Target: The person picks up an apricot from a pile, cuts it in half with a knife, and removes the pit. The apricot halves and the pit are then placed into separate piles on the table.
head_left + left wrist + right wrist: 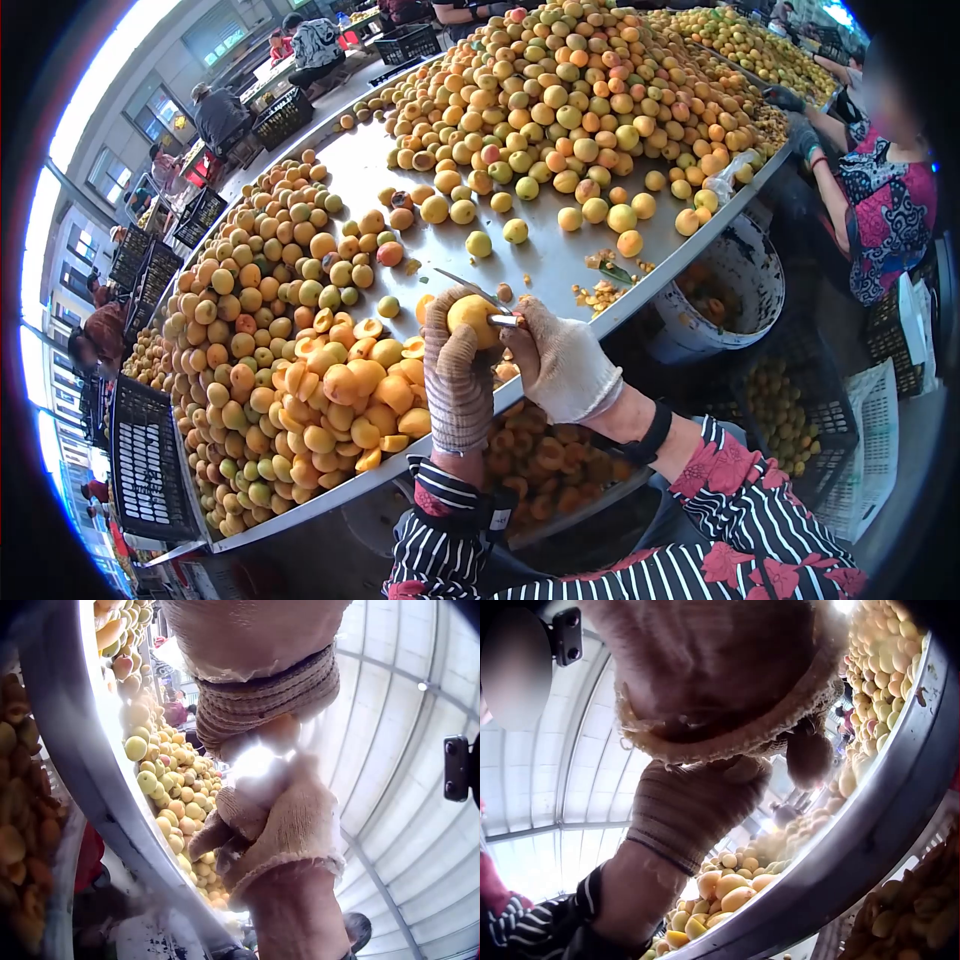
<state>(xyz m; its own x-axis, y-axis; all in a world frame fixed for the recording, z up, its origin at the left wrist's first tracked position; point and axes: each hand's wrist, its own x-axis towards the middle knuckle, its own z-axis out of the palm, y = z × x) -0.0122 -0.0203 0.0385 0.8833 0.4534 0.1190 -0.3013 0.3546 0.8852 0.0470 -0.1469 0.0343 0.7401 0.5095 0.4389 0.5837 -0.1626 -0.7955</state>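
Observation:
My left hand, in a striped knit glove, grips a yellow apricot just over the near edge of the metal table. In a pale knit glove, my right hand holds a small knife, its blade pointing up and left across the fruit. Both hands meet at the apricot. Glare covers the place between the right hand and the left hand in the left wrist view. From the right wrist, the left hand shows behind the right glove's frayed cuff, and the knife is hidden.
Halved apricots lie heaped left of my hands, beside whole apricots. A larger pile fills the far side of the metal table. Below its edge sit a container of apricot halves and a white bucket. Another person works at right.

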